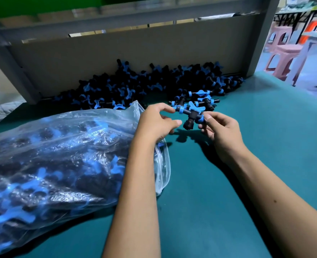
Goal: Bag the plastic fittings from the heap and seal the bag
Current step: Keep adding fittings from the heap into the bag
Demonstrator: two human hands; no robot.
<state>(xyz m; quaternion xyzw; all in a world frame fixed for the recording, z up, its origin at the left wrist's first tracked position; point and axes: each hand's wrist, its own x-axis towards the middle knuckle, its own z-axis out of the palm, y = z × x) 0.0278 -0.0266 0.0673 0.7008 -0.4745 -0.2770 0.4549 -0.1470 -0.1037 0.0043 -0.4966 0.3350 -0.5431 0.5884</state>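
Observation:
A black and blue plastic fitting (189, 114) hangs just above the green table, held at both ends. My left hand (156, 123) pinches its left blue end with the fingertips. My right hand (222, 129) pinches its right blue end. A long heap of the same fittings (139, 84) lies along the grey back panel, with a few loose ones (204, 101) just behind my hands. A clear plastic bag (60, 161), stuffed with fittings, lies on its side at the left, its open mouth under my left forearm.
The green table top (256, 146) stretches right and toward me. A grey metal panel and frame (116, 49) close off the back. Pink plastic stools (284, 53) stand beyond the table's right corner.

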